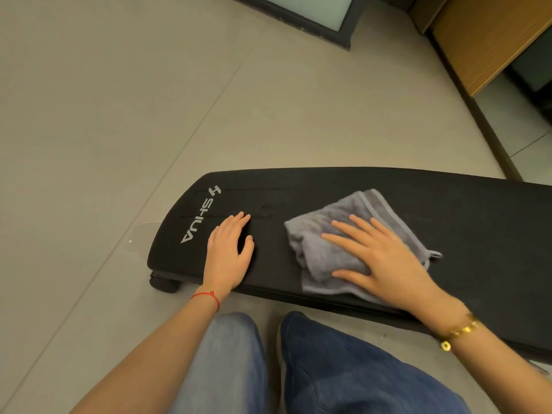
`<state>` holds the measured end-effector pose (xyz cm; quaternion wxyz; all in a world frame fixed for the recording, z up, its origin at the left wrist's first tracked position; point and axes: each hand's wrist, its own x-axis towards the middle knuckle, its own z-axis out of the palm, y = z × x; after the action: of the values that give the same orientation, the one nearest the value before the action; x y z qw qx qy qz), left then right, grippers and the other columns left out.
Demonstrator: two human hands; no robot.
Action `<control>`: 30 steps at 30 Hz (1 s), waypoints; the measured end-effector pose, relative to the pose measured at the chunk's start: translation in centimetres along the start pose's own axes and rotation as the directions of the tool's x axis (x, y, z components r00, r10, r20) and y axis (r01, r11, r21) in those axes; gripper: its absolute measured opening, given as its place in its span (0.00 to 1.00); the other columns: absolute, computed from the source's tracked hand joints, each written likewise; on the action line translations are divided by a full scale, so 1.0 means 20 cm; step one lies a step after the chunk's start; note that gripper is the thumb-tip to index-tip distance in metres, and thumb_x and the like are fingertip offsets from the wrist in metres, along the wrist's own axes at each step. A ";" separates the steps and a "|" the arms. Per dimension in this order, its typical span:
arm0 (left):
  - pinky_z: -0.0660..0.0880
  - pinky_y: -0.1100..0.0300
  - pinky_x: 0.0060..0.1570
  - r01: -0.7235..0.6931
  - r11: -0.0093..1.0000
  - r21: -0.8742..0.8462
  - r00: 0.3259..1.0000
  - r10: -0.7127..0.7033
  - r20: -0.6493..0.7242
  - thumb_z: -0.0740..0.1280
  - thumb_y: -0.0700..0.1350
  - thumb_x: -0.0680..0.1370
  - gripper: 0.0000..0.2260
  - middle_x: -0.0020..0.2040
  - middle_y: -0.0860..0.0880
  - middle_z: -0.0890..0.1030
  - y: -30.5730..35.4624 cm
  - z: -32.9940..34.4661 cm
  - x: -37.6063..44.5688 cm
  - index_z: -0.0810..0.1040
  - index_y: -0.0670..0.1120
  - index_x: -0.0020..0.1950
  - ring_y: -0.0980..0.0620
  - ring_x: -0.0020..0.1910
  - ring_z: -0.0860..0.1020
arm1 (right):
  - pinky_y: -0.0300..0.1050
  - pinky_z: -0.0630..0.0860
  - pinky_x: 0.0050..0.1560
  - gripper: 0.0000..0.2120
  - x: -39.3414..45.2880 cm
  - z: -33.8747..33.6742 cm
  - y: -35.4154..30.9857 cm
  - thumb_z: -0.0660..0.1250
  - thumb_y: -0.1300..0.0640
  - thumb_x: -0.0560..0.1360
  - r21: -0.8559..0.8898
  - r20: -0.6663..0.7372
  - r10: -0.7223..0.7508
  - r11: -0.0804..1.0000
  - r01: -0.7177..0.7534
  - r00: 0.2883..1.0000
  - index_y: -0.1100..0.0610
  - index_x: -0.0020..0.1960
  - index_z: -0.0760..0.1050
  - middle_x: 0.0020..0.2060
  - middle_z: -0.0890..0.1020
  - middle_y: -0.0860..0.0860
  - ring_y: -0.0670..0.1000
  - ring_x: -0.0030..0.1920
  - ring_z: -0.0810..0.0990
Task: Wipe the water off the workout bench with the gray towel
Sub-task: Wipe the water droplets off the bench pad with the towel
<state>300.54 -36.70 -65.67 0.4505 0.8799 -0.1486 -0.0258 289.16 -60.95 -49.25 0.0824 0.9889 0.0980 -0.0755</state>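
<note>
A black padded workout bench [466, 216] with a white logo lies low across the floor. A crumpled gray towel [319, 234] rests on its middle. My right hand [379, 252] presses flat on the towel, fingers spread. My left hand [228, 249] lies flat on the bare pad to the left of the towel, near the logo, holding nothing. A small wet spot [265, 208] shows on the pad just beyond my left fingertips.
Beige tiled floor [104, 130] surrounds the bench. A dark-framed panel [313, 16] stands at the back and a wooden cabinet [484, 40] at the back right. My knees in blue jeans [328, 369] are close to the bench's near edge. A bench wheel [162, 283] sticks out at the left end.
</note>
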 end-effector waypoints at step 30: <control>0.57 0.49 0.75 -0.013 1.000 0.000 1.000 0.013 -0.014 0.58 0.49 0.80 0.21 0.74 0.55 0.67 -0.02 0.02 0.00 0.66 0.54 0.74 0.55 0.76 0.60 | 0.58 0.51 0.77 0.33 0.62 0.13 -0.03 0.53 0.30 0.75 -0.060 0.020 -0.043 0.997 0.044 0.999 0.44 0.76 0.63 0.77 0.63 0.48 0.57 0.77 0.58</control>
<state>300.65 -36.74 -66.19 0.4517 0.8791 -0.1514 -0.0166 300.61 -58.58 -53.93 0.1115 0.9828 0.1210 -0.0834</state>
